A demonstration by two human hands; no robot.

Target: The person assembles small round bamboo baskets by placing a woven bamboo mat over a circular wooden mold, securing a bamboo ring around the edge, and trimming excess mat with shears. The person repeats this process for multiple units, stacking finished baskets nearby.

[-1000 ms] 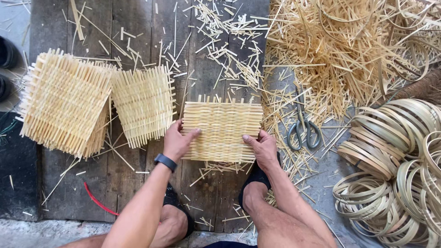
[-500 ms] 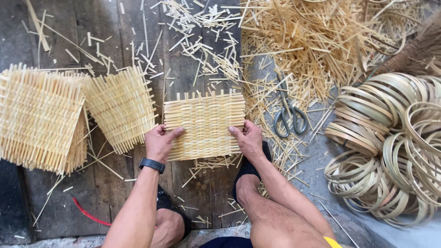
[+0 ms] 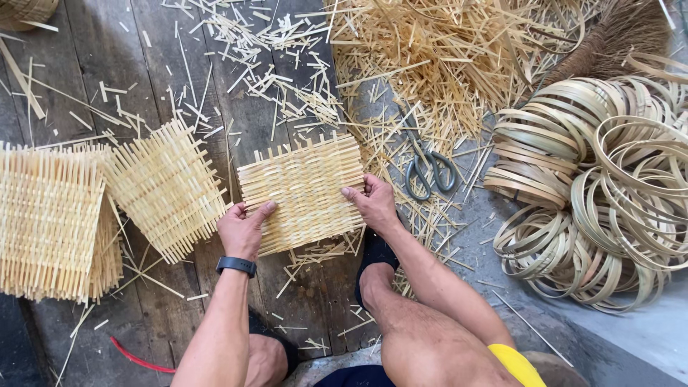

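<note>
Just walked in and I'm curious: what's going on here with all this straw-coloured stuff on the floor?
A person sits over a plank floor and grips a small woven mat by its two side edges, left hand and right hand. More woven mats lie to the left. Scissors rest just right of the mat, among loose cut strips. A heap of coiled hoops sits at the far right.
</note>
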